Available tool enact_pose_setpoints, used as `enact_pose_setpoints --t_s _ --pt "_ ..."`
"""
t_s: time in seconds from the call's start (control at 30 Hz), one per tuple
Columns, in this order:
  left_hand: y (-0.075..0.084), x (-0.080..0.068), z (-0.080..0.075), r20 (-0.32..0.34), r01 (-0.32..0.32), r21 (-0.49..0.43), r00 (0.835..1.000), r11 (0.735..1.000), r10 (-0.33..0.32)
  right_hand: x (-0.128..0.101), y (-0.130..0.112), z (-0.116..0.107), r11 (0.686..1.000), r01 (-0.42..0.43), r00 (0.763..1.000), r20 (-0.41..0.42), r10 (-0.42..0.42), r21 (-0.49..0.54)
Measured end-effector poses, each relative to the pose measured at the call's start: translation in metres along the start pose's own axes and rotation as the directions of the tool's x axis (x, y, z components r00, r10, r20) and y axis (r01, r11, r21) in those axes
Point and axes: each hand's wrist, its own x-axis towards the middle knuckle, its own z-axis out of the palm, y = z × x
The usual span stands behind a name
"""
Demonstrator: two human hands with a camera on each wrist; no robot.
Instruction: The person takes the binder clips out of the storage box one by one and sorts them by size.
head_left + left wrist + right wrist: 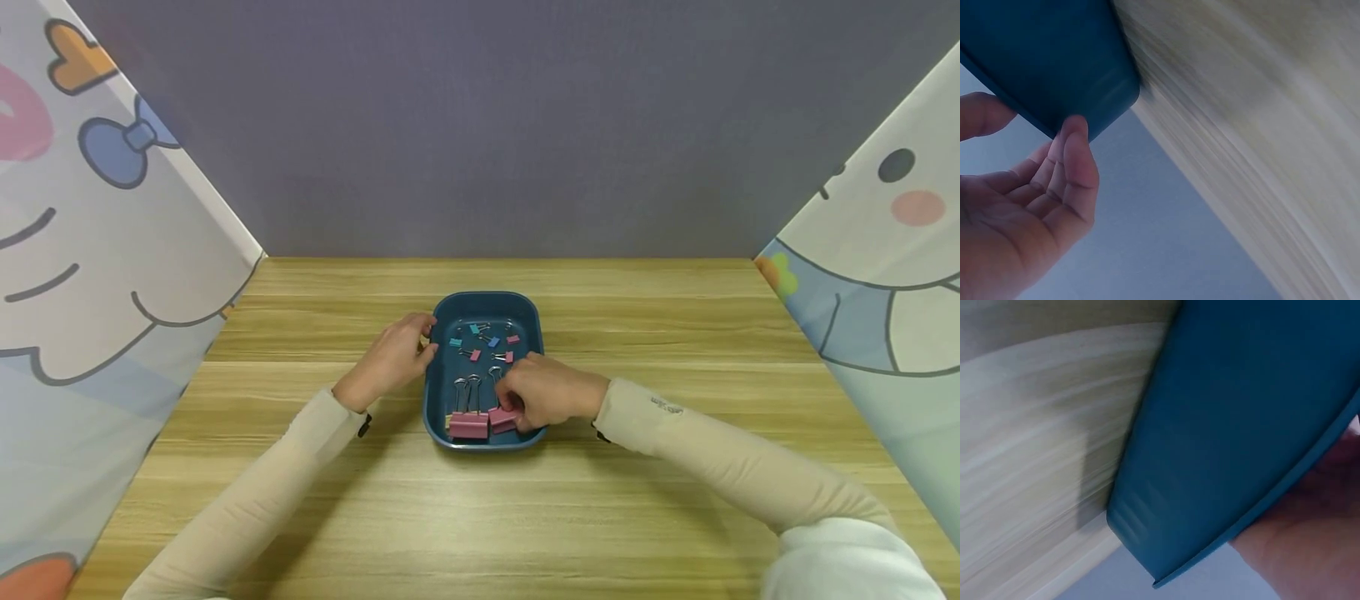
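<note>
A dark blue tray (487, 305) holds binder clips of several sizes. My right hand (553, 388) reaches over its right rim and pinches a large pink binder clip (504, 420) near the front right corner, covering part of it. Beside that lies another large pink binder clip (468, 427), its silver handles pointing away from me. At the left rim, my left hand (390, 354) touches the tray with its fingertips; in the left wrist view its fingers (1079, 156) rest lightly against the outer wall. The right wrist view shows the tray's outer side (1222, 437), which hides the right fingers.
Small clips lie in the tray's far half: teal (456, 342), blue (493, 342) and pink (476, 356). A bit of yellow (448, 421) shows beside the large pink clip. The wooden table (465, 525) meets a grey panel (510, 167) behind, with cartoon-printed sheets at both sides.
</note>
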Motion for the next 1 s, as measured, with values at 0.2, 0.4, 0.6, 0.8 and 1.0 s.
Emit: enact_pose_setpoints --t_s 0.2,0.4,0.6,0.8,1.0 --pt "0.000 0.001 0.000 0.006 -0.004 -0.004 1.000 1.000 0.004 -0.007 0.002 -0.010 0.998 -0.028 0.998 -0.056 0.031 0.053" --pt "-0.001 0.000 0.000 -0.002 -0.004 -0.014 1.000 1.000 0.004 -0.013 0.005 -0.022 0.999 0.012 0.988 -0.152 -0.005 0.043" --pt "-0.003 0.001 0.000 -0.011 -0.006 -0.025 1.000 1.000 0.006 -0.015 0.012 -0.027 0.998 0.048 0.972 -0.232 -0.036 0.045" --pt "-0.004 0.000 0.001 -0.019 -0.019 -0.026 1.000 0.999 0.019 -0.018 0.017 -0.031 0.997 0.046 0.951 -0.307 -0.023 0.067" --pt "-0.004 0.001 0.000 -0.020 -0.024 -0.025 1.000 0.999 0.024 -0.024 0.019 -0.039 0.995 0.022 0.935 -0.354 0.015 0.100"
